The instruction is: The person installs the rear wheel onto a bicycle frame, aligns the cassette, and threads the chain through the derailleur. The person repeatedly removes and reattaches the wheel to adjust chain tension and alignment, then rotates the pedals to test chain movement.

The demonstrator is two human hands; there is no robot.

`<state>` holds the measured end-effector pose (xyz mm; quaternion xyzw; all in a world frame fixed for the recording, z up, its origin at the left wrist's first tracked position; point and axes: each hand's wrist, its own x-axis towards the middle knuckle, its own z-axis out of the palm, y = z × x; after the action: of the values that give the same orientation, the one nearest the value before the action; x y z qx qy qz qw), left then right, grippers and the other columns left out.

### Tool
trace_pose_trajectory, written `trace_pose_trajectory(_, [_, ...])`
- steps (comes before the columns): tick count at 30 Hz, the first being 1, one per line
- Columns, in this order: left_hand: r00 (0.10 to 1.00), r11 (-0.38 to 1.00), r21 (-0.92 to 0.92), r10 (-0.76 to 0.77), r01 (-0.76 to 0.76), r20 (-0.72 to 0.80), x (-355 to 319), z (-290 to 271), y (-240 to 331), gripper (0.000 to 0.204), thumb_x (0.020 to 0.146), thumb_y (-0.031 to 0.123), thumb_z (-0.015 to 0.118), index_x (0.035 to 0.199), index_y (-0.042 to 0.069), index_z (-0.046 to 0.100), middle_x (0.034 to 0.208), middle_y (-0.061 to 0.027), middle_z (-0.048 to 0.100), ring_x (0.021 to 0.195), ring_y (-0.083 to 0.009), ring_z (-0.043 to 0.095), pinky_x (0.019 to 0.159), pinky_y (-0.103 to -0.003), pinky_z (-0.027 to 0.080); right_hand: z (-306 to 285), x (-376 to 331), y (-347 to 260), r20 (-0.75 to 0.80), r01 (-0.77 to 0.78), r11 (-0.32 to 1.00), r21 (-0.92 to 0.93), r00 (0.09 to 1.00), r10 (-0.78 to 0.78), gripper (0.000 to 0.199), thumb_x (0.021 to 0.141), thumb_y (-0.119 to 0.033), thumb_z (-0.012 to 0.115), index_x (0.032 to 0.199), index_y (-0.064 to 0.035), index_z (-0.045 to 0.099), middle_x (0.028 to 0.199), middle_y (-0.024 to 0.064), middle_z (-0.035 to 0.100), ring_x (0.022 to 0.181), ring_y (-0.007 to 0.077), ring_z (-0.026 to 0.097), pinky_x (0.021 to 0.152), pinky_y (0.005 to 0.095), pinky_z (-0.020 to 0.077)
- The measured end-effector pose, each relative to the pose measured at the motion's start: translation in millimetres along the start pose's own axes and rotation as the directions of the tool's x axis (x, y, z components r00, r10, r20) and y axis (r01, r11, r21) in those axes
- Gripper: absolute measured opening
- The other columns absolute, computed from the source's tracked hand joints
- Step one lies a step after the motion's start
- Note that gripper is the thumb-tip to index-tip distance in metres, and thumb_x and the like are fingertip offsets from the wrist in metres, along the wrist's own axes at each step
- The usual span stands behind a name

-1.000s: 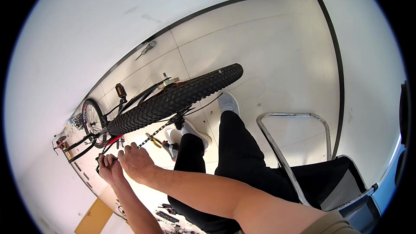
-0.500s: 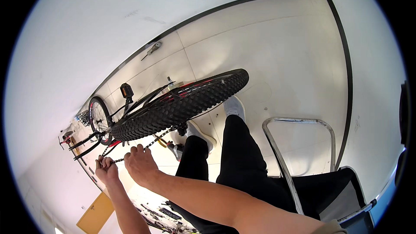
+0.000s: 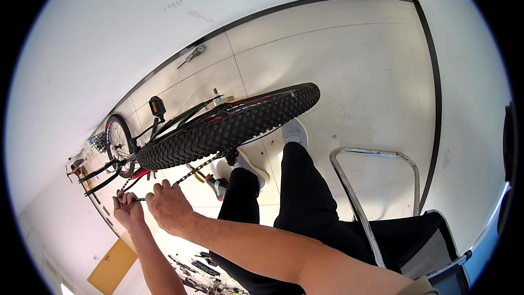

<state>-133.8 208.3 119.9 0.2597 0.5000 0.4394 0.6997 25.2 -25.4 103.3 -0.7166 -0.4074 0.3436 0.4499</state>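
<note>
A bicycle chain (image 3: 192, 173) runs taut beside a bicycle's large knobby black tire (image 3: 229, 128). My left hand (image 3: 129, 210) pinches the chain at the lower left, where it bends back toward the frame. Just to the right, my right hand (image 3: 169, 207) grips the same chain with curled fingers. A short stretch of chain shows between the two hands. From the right hand the chain slants up toward a black derailleur (image 3: 232, 157) next to the wheel. On the tire's far side a pedal (image 3: 157, 107) with an orange reflector sticks up. The fingertips partly hide the chain.
A grey-handled screwdriver-like tool (image 3: 192, 56) lies by the wall edge. Pliers-like tools (image 3: 214, 183) lie near my feet. Several dark parts (image 3: 203, 267) sit on the floor below. A chrome-framed chair (image 3: 376, 155) stands at right, and a yellow-brown board (image 3: 112, 266) at lower left.
Both hands have shifted slightly left and down with the chain still gripped. The whole view has shifted a little, so the bicycle's left end appears farther left.
</note>
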Motion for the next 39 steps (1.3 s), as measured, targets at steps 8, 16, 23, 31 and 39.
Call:
trace_pose_trajectory(8, [0.998, 0.997, 0.077, -0.033, 0.028, 0.054, 1.2, 0.3, -8.3, 0.029, 0.113, 0.026, 0.045, 0.097, 0.003, 0.051, 0.08, -0.003, 0.048, 0.067, -0.0146, 0.042, 0.062, -0.028, 0.043, 3.5, 5.8, -6.3, -0.158, 0.274, 0.941, 0.196, 0.956, -0.245, 0.019, 0.079, -0.013, 0.072, 0.094, -0.0043, 0.065, 0.1, 0.0126, 0.064, 0.103, 0.0291, 0.06, 0.086, 0.0402, 0.0524])
trace_pose_trajectory(16, [0.996, 1.0, 0.018, -0.025, 0.023, 0.089, -0.3, -7.2, -15.4, 0.034, 0.108, 0.032, 0.054, 0.108, 0.0, 0.066, 0.09, -0.0069, 0.065, 0.079, -0.0198, 0.057, 0.072, -0.034, 0.048, 16.6, 7.4, -0.4, 0.071, 0.039, 0.996, 0.078, 0.996, -0.044, 0.023, 0.085, -0.007, 0.063, 0.107, -0.0025, 0.07, 0.11, 0.0198, 0.069, 0.109, 0.0353, 0.064, 0.09, 0.0471, 0.0542])
trace_pose_trajectory(23, [0.986, 0.997, 0.054, -0.049, 0.058, -0.159, -8.6, 12.0, -34.5, 0.028, 0.111, 0.031, 0.05, 0.106, 0.007, 0.064, 0.084, -0.0016, 0.061, 0.078, -0.0184, 0.055, 0.074, -0.037, 0.048, -2.3, 3.5, 3.0, 0.108, -0.047, 0.989, -0.139, 0.992, 0.063, 0.019, 0.086, -0.012, 0.068, 0.102, -0.0032, 0.073, 0.106, 0.0181, 0.07, 0.103, 0.0334, 0.068, 0.083, 0.0445, 0.0598])
trace_pose_trajectory(31, [0.951, 0.914, 0.264, -0.293, 0.309, -0.101, 18.3, 22.2, -13.7, 0.022, 0.111, 0.027, 0.051, 0.109, 0.009, 0.064, 0.074, 0.003, 0.05, 0.071, -0.0148, 0.047, 0.072, -0.033, 0.041, 5.9, 11.8, 15.9, 0.076, -0.056, 0.984, -0.172, 0.995, 0.07, 0.021, 0.09, -0.009, 0.063, 0.108, -0.0029, 0.071, 0.107, 0.0193, 0.067, 0.103, 0.0363, 0.067, 0.082, 0.0461, 0.06])
trace_pose_trajectory(39, [0.997, 0.971, 0.236, -0.011, 0.03, -0.081, 80.7, -10.2, 17.7, 0.022, 0.111, 0.022, 0.051, 0.111, 0.005, 0.065, 0.104, -0.0066, 0.065, 0.096, -0.0213, 0.057, 0.09, -0.042, 0.05, 11.5, 23.4, 27.8, 0.018, -0.121, 0.958, -0.258, 0.991, 0.131, 0.025, 0.088, -0.008, 0.064, 0.113, -0.0046, 0.068, 0.111, 0.0166, 0.067, 0.105, 0.0354, 0.066, 0.085, 0.0475, 0.059])
